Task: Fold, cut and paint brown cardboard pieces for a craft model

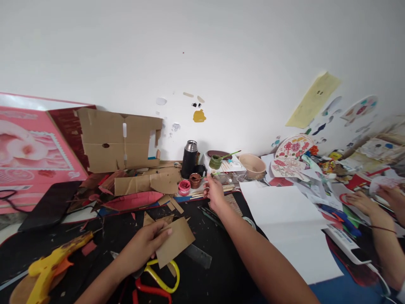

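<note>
Between thumb and fingers, my left hand (141, 247) grips a small tan piece of cardboard (177, 241), tilted above the black mat. Just below it lie scissors (177, 276) with yellow and red handles, and a clear ruler (202, 257) is partly covered by the cardboard. My right hand (215, 193) reaches forward beside the paint jars, its fingers pinched together; what they hold, if anything, is unclear. Left of those fingers stand a brown paint jar (195, 181) and a pink paint jar (184, 188). Behind them, a green paint jar (215, 163) has a brush (232, 154) in it.
A black thermos (189, 160) stands by the wall, cardboard scraps (133, 185) to its left. A yellow glue gun (47, 266) lies at lower left. White paper (284, 228) and a bowl (255, 167) are on the right, near another person's hands (362, 203).
</note>
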A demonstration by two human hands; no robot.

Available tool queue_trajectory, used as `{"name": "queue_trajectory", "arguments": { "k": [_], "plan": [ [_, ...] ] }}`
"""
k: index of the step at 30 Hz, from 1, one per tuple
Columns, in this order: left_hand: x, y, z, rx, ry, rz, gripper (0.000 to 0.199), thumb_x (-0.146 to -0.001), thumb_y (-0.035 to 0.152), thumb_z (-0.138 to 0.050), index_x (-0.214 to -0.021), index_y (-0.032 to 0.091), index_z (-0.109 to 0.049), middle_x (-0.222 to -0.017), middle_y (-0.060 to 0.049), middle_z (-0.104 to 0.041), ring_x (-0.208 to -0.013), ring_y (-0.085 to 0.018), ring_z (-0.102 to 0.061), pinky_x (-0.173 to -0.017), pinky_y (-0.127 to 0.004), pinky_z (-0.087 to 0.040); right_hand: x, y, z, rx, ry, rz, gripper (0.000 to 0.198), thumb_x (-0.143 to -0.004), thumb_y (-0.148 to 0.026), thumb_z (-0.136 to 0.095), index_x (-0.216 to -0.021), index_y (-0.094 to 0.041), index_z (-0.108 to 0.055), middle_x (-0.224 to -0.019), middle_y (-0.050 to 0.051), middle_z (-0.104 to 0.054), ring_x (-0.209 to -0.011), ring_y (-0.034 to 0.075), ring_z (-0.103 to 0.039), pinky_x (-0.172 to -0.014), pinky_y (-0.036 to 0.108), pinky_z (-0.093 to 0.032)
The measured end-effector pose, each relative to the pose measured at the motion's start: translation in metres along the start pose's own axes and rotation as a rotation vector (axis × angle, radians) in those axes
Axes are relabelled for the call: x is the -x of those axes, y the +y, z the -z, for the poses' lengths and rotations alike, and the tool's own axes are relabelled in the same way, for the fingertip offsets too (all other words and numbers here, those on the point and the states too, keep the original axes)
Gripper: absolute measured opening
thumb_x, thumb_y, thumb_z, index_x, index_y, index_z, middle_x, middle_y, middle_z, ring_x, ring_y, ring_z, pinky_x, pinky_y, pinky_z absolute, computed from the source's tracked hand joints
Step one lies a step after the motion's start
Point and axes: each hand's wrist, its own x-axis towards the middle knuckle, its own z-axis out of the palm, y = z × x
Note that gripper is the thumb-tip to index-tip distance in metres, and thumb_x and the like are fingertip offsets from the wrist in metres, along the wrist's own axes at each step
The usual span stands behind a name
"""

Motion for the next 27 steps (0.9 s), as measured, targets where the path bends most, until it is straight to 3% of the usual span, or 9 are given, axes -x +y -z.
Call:
{"name": "queue_trajectory", "arguments": {
  "k": [4, 10, 19, 27],
  "plan": [
    [0.001, -0.001, 0.001, -0.035, -0.018, -0.004, 0.061, -0.083, 0.084, -0.06, -0.086, 0.023, -0.067, -0.075, 0.0, -0.056, -0.064, -0.02, -0.055, -0.048, -0.026, -0.043, -0.004, 0.003, 0.004, 0.016, 0.03, 0.011, 0.055, -0.08, -0.073, -0.076, -0.083, -0.02, -0.06, -0.054, -0.006, -0.057, -0.035, 0.009, -0.044, -0.036, 0.021, -0.033],
    [0.0, -0.007, 0.0, -0.036, -0.006, -0.022, 0.054, -0.085, 0.077, -0.063, -0.081, 0.024, -0.066, -0.074, 0.0, -0.055, -0.064, -0.02, -0.055, -0.048, -0.026, -0.042, -0.005, 0.006, -0.003, 0.059, -0.015, 0.142, 0.058, -0.075, -0.075, -0.077, -0.075, -0.022, -0.055, -0.056, -0.006, -0.057, -0.036, 0.008, -0.044, -0.037, 0.023, -0.03],
    [-0.002, -0.008, 0.002, -0.163, -0.042, -0.066, 0.055, -0.094, 0.075, -0.05, -0.088, 0.021, -0.064, -0.082, -0.002, -0.06, -0.073, -0.02, -0.057, -0.061, -0.027, -0.046, -0.002, 0.003, -0.018, 0.153, -0.131, 0.304, 0.053, -0.083, -0.073, -0.069, -0.082, -0.02, -0.069, -0.054, -0.005, -0.055, -0.038, 0.011, -0.047, -0.039, 0.025, -0.034],
    [-0.003, -0.006, 0.002, -0.25, -0.032, -0.101, 0.054, -0.094, 0.074, -0.045, -0.082, 0.023, -0.059, -0.082, -0.002, -0.063, -0.08, -0.022, -0.061, -0.073, -0.029, -0.049, 0.004, -0.012, -0.002, 0.177, -0.135, 0.351, 0.056, -0.089, -0.075, -0.062, -0.083, -0.02, -0.07, -0.06, -0.002, -0.058, -0.042, 0.013, -0.051, -0.041, 0.026, -0.038]
  ]
}}
